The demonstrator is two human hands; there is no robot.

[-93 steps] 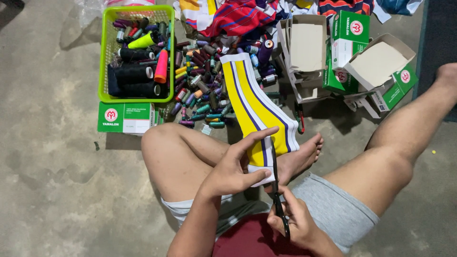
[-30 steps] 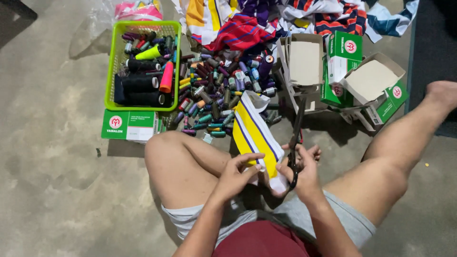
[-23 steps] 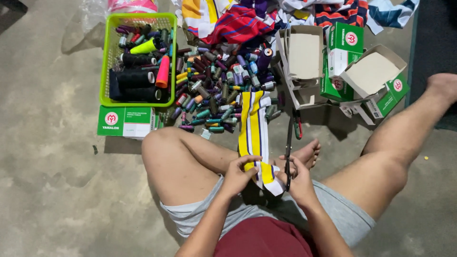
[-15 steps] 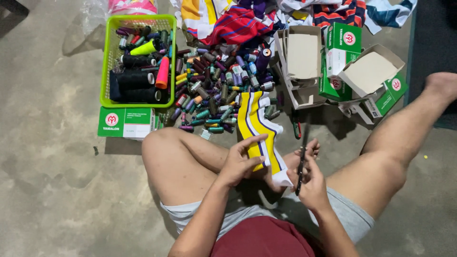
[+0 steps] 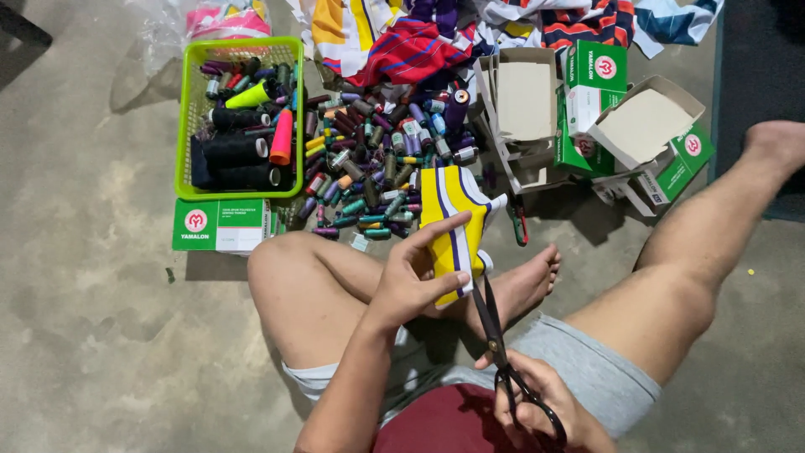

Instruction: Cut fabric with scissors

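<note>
left hand point(image 5: 415, 281) pinching the yellow, white and purple striped fabric strip point(image 5: 451, 220) at centre; right hand point(image 5: 537, 407) at five o'clock, fingers through black-handled scissors point(image 5: 503, 356), blades touching the strip's lower edge.

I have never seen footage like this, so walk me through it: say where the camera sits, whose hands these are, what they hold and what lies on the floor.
The camera is worn on a person's head and looks down at their own lap, so there is no machine here, only two bare hands. The person sits on a concrete floor with legs bent. The left hand pinches a yellow, white and purple striped cloth strip. The right hand has its grip on black scissors, blades pointing up to the strip's lower end. Ahead lie a heap of small thread spools, a green basket with bigger spools, green and white cardboard boxes, some open, and a pile of coloured fabrics.
</note>
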